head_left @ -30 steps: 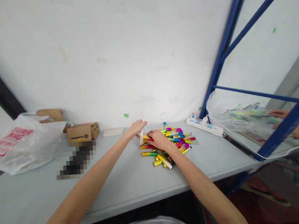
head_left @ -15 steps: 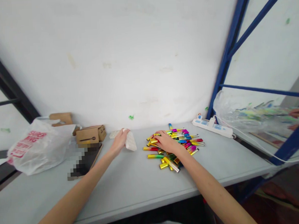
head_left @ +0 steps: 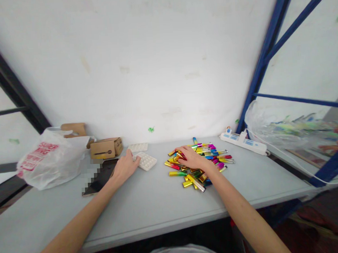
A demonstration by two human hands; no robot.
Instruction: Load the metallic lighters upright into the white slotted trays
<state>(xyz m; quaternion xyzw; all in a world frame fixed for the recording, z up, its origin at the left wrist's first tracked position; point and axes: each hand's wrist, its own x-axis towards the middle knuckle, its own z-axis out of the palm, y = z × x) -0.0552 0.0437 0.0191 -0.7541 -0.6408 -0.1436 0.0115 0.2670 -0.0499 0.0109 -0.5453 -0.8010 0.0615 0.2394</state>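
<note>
Two hands at work: left hand (head_left: 126, 167) fingers loose, touching white tray (head_left: 146, 160) on worktop (head_left: 161, 202). Right hand (head_left: 192, 158) fingers curled over pile of shiny sticks (head_left: 213, 160), grip unclear. Tray seemingly unfilled, pile loose.

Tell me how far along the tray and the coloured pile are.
Done: the white tray lies flat on the table. In hand: the left hand touches its edge; the right hand rests on the pile of coloured sticks. Left: the whole pile is loose, none in the tray.
</note>
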